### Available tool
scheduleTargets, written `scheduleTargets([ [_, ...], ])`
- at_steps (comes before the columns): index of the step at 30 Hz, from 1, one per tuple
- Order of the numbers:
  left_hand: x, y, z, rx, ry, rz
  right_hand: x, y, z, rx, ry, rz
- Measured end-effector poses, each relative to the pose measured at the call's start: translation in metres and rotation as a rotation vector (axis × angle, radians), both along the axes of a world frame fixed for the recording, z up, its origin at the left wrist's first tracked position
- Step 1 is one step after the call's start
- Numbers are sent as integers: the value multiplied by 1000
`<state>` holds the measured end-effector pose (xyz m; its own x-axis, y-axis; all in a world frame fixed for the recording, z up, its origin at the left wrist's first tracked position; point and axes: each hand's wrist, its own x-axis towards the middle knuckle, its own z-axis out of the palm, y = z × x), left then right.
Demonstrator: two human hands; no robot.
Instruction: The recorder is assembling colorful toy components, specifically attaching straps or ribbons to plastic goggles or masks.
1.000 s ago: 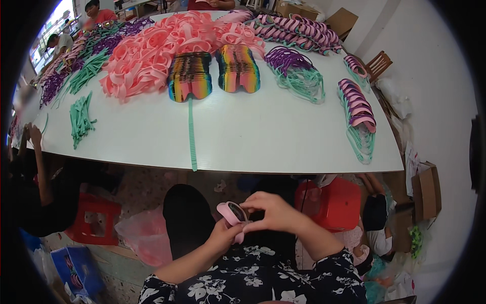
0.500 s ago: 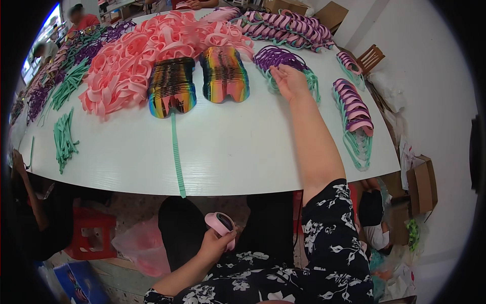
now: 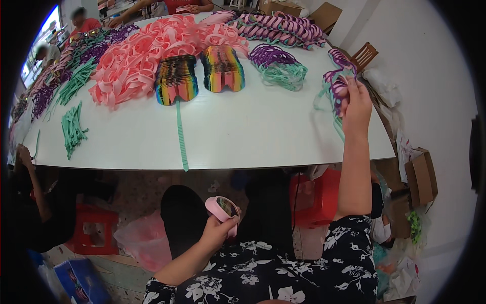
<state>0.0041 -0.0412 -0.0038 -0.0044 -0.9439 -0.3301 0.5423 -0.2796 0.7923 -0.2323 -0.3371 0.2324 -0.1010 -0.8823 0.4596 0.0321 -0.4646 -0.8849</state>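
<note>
My left hand (image 3: 218, 228), low over my lap, is closed around a pink goggle frame (image 3: 215, 205) with a dark, shiny lens. At the table's right side my right hand (image 3: 357, 104) has its fingers pinched over a row of stacked goggle frames (image 3: 342, 61) in purple, pink and green. A purple frame with a green strap (image 3: 321, 99), blurred, hangs beside those fingers and appears to be in their grip; my hand partly covers it. Left of this hand lies a pile of purple frames with green straps (image 3: 278, 66).
Two stacks of mirrored lenses (image 3: 177, 81) (image 3: 223, 68) stand mid-table, before a heap of pink frames (image 3: 126, 76). A green strap (image 3: 181, 137) reaches the front edge. Green strips (image 3: 74, 129) lie left; assembled pieces (image 3: 283, 28) lie far back. Other people sit around the table.
My right hand has moved right, from the purple pile to the stacked frames at the table's right side. The left hand still holds the pink frame, turned slightly. The view has shifted a little.
</note>
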Motion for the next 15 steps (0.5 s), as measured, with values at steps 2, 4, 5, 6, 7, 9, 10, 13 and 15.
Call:
scheduleTargets([
  [2,-3,4,8,-45,50,33,8,49,-4,-61,98,-8],
  [4,-8,5,27,-70,69,27,14,100,-25,-120,192,-21],
  [5,-12,5,29,-83,140,9,16,129,-40,-151,232,-31],
  [6,-17,5,35,-122,181,-17,14,159,-55,-179,277,-47],
  [7,-25,5,41,-132,207,-31,11,187,-72,-183,334,-47],
  [9,-36,6,54,-100,194,-95,8,230,-112,-254,449,27],
  [10,-38,9,55,-93,184,-112,11,245,-130,-325,501,107],
  [13,-46,16,45,-69,165,-97,23,278,-163,-112,419,250],
  [15,-48,19,42,-64,160,-108,26,285,-173,-26,368,242],
])
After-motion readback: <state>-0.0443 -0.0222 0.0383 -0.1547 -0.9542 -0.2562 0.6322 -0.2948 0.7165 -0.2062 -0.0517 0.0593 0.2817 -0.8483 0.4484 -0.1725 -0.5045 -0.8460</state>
